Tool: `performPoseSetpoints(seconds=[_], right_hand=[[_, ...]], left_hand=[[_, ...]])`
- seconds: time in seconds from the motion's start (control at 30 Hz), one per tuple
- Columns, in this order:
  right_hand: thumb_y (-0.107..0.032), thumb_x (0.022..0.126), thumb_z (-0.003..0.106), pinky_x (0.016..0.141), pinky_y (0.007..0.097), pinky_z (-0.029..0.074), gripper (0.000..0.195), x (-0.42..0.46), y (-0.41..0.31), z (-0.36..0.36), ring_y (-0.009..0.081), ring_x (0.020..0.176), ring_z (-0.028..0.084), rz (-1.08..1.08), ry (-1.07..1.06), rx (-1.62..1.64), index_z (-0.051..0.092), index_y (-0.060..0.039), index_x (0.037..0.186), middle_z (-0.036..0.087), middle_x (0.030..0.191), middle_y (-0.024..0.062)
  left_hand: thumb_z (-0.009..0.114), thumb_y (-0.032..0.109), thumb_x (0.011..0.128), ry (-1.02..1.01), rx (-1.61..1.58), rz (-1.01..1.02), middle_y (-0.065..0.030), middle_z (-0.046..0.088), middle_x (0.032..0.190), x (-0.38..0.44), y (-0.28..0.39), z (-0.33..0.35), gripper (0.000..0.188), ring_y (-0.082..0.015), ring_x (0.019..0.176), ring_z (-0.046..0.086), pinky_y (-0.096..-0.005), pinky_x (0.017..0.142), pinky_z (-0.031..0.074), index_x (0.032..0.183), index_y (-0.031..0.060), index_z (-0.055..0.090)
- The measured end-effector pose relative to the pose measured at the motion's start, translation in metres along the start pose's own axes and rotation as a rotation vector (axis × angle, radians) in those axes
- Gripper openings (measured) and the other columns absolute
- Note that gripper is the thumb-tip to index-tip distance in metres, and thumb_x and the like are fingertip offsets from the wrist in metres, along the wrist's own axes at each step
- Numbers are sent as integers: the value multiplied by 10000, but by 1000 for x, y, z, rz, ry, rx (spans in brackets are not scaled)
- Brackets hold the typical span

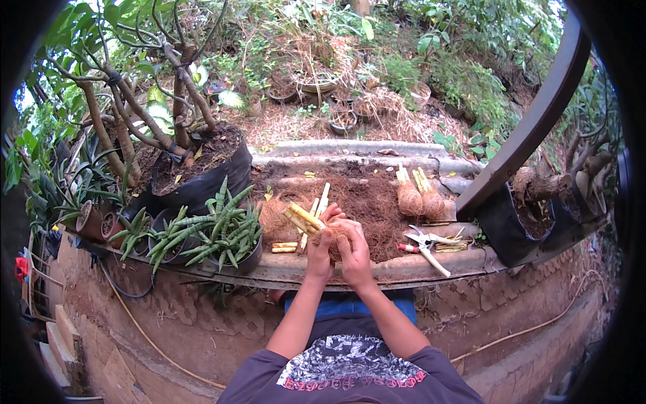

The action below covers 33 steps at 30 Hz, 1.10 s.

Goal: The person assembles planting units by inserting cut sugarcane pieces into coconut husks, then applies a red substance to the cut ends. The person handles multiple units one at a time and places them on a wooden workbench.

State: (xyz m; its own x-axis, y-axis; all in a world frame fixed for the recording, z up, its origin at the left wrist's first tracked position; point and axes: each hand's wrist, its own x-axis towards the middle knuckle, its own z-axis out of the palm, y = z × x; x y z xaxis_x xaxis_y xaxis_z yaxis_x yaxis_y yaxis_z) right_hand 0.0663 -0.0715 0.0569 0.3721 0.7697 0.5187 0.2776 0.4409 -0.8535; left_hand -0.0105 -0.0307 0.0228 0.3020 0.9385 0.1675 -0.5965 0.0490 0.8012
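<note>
My left hand [320,258] and my right hand [356,251] are cupped together around a bundle of cut yellow-green stems [304,217]. Brown coconut fibre [330,236] wraps the bundle's lower end between my palms, and the stems point up to the left. Behind the bundle, a few more pale cut stems [323,194] lie on the bench. Two short cut pieces [284,247] rest left of my left hand. Loose coir and dark soil [381,212] spread beyond and right of my hands. My fingers hide part of the wrapped end.
Two fibre-wrapped stem bundles [410,197] lie at the right. Nearer are pruning shears [426,247], beside a pile of thin cuttings [451,246]. Potted snake plants [224,230] and a large black grow bag [202,182] stand left. A dark post [525,116] rises at the right.
</note>
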Motion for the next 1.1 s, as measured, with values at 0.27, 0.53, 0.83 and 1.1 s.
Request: performPoseSetpoints(seconds=[0.27, 0.53, 0.83, 1.1], right_hand=[[-36, 910, 586, 818, 249, 492, 195, -1, 10, 7, 110, 926, 611, 478, 189, 467, 596, 42, 1088, 650, 1027, 93], [-96, 949, 504, 997, 322, 397, 310, 1, 2, -2, 201, 1142, 543, 230, -103, 256, 561, 56, 1213, 595, 1218, 147], [-229, 909, 534, 1053, 394, 354, 524, -15, -9, 2, 353, 1287, 445, -18, -109, 15, 440, 31, 1354, 462, 1365, 243], [-133, 934, 482, 946, 325, 426, 307, -14, -4, 0, 203, 1047, 580, 394, 16, 358, 594, 46, 1155, 622, 1110, 132]], left_hand=[[625, 207, 903, 291, 99, 149, -114, 537, 1242, -19, 6, 26, 492, -193, 1120, 544, -337, 940, 455, 1306, 11, 422], [628, 85, 849, 374, -111, -63, -62, 616, 1048, -15, 8, 11, 341, -141, 925, 611, -275, 833, 494, 1170, -2, 549], [502, 202, 766, 223, 25, 21, -129, 530, 1181, -11, 7, 1, 582, -199, 1045, 557, -323, 885, 467, 1302, -7, 409], [563, 225, 823, -50, -245, -64, -165, 443, 1351, -15, 26, 20, 708, -267, 1246, 458, -400, 1065, 376, 1433, 41, 256]])
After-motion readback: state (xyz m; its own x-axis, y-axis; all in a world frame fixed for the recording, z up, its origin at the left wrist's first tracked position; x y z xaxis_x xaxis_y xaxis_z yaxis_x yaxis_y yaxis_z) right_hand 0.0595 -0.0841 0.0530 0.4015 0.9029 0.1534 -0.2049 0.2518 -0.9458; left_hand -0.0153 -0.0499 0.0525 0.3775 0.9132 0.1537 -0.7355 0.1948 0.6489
